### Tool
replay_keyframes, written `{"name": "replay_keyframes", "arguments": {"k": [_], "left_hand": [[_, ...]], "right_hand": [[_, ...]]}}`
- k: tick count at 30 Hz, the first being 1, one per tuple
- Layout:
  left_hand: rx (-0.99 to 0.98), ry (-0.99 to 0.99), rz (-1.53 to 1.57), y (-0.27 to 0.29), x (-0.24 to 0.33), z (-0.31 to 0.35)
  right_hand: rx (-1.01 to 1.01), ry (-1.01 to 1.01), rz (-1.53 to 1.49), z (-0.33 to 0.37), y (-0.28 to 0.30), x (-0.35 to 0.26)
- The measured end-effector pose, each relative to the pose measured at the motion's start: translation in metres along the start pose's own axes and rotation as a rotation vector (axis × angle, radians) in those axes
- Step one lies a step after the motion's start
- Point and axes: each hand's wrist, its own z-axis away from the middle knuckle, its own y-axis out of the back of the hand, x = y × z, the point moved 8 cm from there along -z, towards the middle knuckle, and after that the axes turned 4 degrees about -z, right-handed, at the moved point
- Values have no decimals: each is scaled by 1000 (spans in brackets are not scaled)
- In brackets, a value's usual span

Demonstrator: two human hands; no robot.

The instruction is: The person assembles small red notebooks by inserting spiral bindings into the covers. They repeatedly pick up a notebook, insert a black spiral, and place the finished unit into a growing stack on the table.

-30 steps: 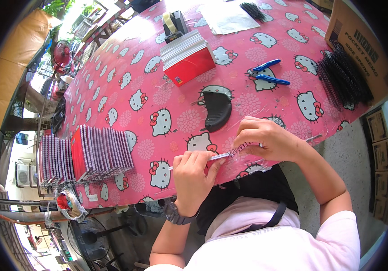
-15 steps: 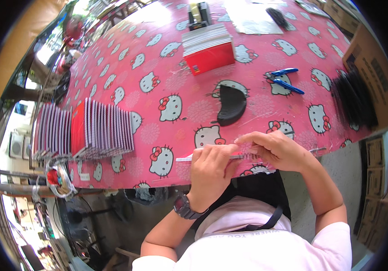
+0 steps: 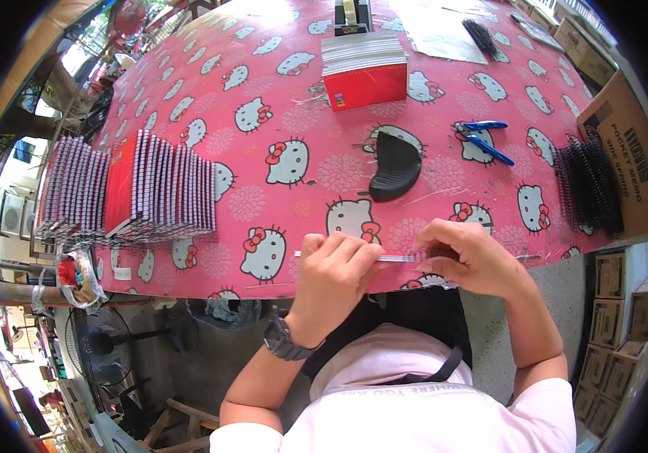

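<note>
A thin notebook [image 3: 399,258] with a pale edge lies flat at the near edge of the table, and both of my hands grip it. My left hand [image 3: 337,273], with a dark watch on its wrist, pinches its left half. My right hand [image 3: 469,257] holds the right end, where a black spiral coil runs along the book's edge under my fingers. The book's cover is mostly hidden by my hands.
The table wears a pink cartoon-cat cloth [image 3: 263,113]. Rows of bound notebooks [image 3: 131,189] stand at left. A stack of red-covered books [image 3: 363,69], a tape dispenser [image 3: 352,13], blue pliers [image 3: 478,138], a black curved tool [image 3: 393,166] and black coils [image 3: 588,189] lie around. Cardboard boxes [image 3: 626,143] sit at right.
My view has shifted, so the table sits higher and nearer. Both hands stay on the notebook at the table's edge; the right hand has closed in over the coil end.
</note>
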Motion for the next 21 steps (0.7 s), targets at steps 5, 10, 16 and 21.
{"name": "replay_keyframes", "arguments": {"k": [5, 10, 16, 21], "left_hand": [[62, -29, 9, 2, 6, 3], [98, -16, 17, 1, 8, 4], [113, 21, 17, 1, 6, 1], [112, 54, -6, 2, 5, -3]], "right_hand": [[126, 131, 175, 5, -8, -17], [161, 181, 326, 8, -15, -15], [203, 376, 435, 5, -23, -31], [225, 361, 447, -1, -25, -32]]}}
